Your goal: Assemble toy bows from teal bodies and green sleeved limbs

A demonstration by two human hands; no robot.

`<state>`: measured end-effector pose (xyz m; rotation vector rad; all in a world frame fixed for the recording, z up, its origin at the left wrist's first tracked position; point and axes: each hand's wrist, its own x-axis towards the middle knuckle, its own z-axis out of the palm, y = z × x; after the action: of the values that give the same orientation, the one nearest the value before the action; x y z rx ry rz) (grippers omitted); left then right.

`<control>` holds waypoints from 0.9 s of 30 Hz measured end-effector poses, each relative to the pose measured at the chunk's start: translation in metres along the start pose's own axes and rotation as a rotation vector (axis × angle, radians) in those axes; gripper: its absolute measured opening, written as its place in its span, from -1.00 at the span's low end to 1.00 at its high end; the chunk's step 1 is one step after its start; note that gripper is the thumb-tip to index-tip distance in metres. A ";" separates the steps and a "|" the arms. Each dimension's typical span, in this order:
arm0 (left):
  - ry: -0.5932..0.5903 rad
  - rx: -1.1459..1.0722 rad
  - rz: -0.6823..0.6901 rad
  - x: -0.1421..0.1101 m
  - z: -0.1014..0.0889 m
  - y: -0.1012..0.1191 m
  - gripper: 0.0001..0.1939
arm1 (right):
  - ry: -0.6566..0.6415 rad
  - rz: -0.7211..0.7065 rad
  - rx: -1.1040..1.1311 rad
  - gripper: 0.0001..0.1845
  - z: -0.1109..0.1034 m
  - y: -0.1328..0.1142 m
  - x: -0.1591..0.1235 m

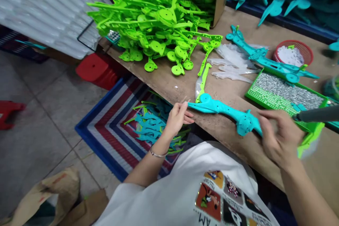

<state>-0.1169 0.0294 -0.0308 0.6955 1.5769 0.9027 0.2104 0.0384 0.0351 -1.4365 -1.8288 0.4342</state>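
A long turquoise plastic toy bow part (225, 107) lies across the front edge of the bench, with a round disc near its left end and an animal-head shape toward its right. My left hand (178, 118) pinches its left tip between thumb and fingers. Over its right end my right hand (282, 134) is closed, slightly blurred, and hides that stretch. A green limb piece (203, 83) with a clear film-like strip reaches away from the left end. Another green piece (312, 137) shows beyond my right hand. Beside that hand is a dark rod-shaped tool (317, 113).
A large heap of green parts (159, 24) covers the back left. A second turquoise assembly (265, 56) rests by a green tray of metal screws (261, 93), a red basket (308, 51) and clear strips (233, 60). Below left, a striped bin (111, 130) holds finished-looking pieces.
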 end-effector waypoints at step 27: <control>-0.509 -0.162 -0.113 0.008 0.035 0.023 -0.38 | -0.764 0.243 -0.479 -0.13 0.084 -0.025 0.038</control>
<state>-0.0850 0.0551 -0.0178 0.6509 1.0676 0.6916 0.1295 0.0809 0.0099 -2.0161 -2.4820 0.7850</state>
